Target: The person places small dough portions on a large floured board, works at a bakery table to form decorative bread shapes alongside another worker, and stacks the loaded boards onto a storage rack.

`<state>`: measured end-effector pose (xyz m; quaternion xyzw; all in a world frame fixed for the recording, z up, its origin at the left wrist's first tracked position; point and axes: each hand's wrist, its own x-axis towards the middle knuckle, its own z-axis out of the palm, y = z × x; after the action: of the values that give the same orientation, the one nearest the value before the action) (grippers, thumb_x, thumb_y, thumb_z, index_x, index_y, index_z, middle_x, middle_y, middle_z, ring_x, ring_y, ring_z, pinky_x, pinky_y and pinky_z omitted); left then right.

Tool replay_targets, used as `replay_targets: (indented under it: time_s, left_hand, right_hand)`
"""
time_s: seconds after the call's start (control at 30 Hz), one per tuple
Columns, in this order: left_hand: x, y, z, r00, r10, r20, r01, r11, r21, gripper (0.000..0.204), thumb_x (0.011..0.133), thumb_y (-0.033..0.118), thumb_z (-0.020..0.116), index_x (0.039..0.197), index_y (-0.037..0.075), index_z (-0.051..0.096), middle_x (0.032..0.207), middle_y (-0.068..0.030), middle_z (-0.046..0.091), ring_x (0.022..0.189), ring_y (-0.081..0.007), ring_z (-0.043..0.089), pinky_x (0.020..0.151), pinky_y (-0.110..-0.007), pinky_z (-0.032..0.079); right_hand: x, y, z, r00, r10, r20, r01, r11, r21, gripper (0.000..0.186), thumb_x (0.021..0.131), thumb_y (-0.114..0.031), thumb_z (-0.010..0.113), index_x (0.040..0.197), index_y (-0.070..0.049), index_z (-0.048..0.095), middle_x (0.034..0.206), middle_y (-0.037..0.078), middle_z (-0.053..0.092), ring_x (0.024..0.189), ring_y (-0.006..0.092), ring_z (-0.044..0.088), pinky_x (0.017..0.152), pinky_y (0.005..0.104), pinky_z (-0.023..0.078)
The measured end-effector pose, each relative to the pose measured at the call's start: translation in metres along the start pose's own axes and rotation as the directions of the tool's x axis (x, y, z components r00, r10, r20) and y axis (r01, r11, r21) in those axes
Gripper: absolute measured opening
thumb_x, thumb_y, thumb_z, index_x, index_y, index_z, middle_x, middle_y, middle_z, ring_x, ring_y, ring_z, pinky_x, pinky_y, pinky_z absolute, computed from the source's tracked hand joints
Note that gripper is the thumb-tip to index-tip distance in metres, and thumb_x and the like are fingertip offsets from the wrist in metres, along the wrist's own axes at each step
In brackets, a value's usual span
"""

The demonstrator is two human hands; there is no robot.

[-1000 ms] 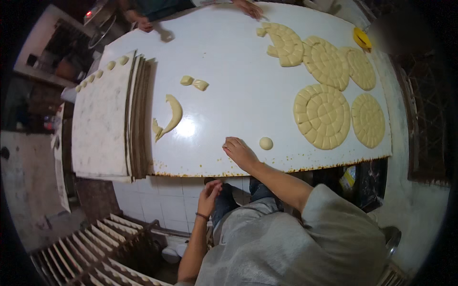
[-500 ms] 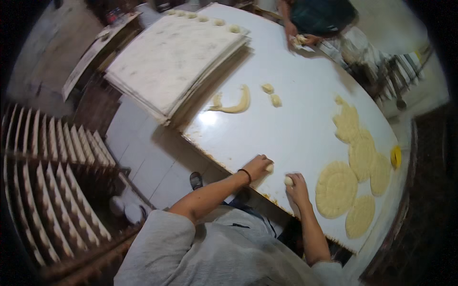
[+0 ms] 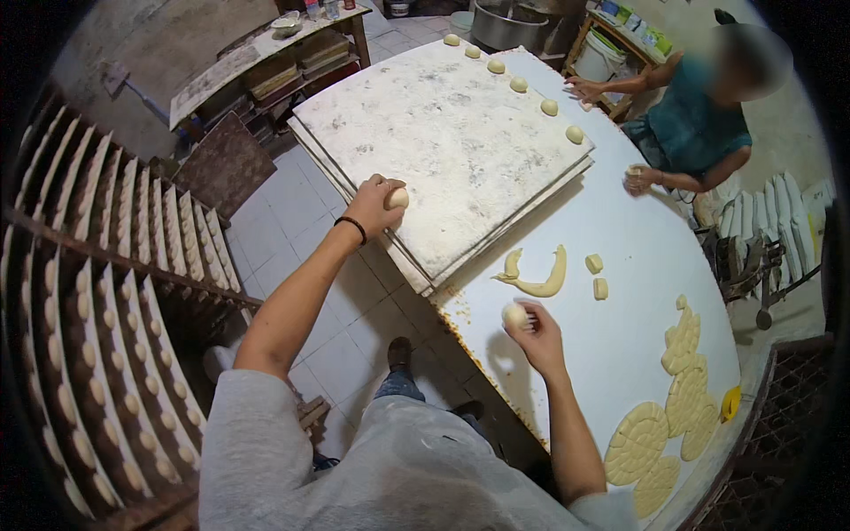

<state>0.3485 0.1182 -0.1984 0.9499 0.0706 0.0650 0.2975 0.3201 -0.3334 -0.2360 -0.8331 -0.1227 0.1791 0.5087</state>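
My left hand [image 3: 375, 205] is closed round a dough ball [image 3: 397, 198] over the near left part of a floured board [image 3: 416, 133]. The board tops a stack on the white table [image 3: 567, 363]. My right hand [image 3: 537, 334] grips another dough ball [image 3: 514, 316] above the table's near edge, its fingers round the right side. Several dough balls [image 3: 519, 84] stand in a row along the board's far edge. Between the board and the flattened dough lie a curved dough strip [image 3: 549, 281] and two small dough pieces [image 3: 594, 264].
Flattened, scored dough rounds [image 3: 636, 442] lie at the table's right, near a yellow object [image 3: 730, 404]. Racks of shaped dough pieces [image 3: 115, 354] stand on the left. Across the table is a co-worker in a green shirt [image 3: 691, 115]. A low bench [image 3: 257, 66] stands at the back left.
My left hand has moved from the table's near edge up over the floured board, carrying its dough ball. My right hand has lifted its ball leftward. The view has swung left.
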Motion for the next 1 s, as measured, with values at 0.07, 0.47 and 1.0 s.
replay_targets:
  time_s: [0.07,0.47,1.0]
  left_hand:
    - [-0.013,-0.003,-0.013,0.999,0.042,-0.011,-0.043,0.999,-0.020,0.059,0.083,0.030,0.080,0.136,0.005,0.068,0.129,-0.0204,0.063,0.119,-0.0360,0.063,0.107,-0.045,0.052]
    - [-0.170,0.070,0.049,0.886,-0.463,0.005,0.274,0.516,-0.812,0.035,0.102,0.007,0.062,0.137,0.002,0.060,0.127,-0.0059,0.064,0.108,-0.0151,0.061,0.092,-0.030,0.052]
    - [-0.149,0.329,0.348,0.854,-0.073,0.516,0.449,0.606,-0.657,0.033,0.101,0.021,0.074,0.128,0.003,0.068,0.135,-0.0148,0.064,0.111,-0.0236,0.067,0.091,-0.037,0.058]
  right_hand:
    - [0.048,-0.095,0.046,0.979,-0.198,0.056,0.193,0.978,0.084,0.051,0.088,-0.024,0.086,0.131,-0.003,0.068,0.113,0.009,0.073,0.099,0.0153,0.067,0.086,0.0303,0.055]
    - [0.123,0.043,-0.035,0.886,-0.197,-0.419,0.020,0.920,-0.391,0.073,0.088,-0.031,0.080,0.154,-0.016,0.053,0.136,0.015,0.057,0.123,0.0318,0.055,0.103,0.0400,0.052]
    - [-0.108,0.156,-0.150,0.971,-0.187,-0.148,0.160,0.972,-0.174,0.070,0.085,-0.019,0.085,0.147,-0.010,0.056,0.126,0.016,0.063,0.114,0.0327,0.062,0.101,0.0417,0.052]
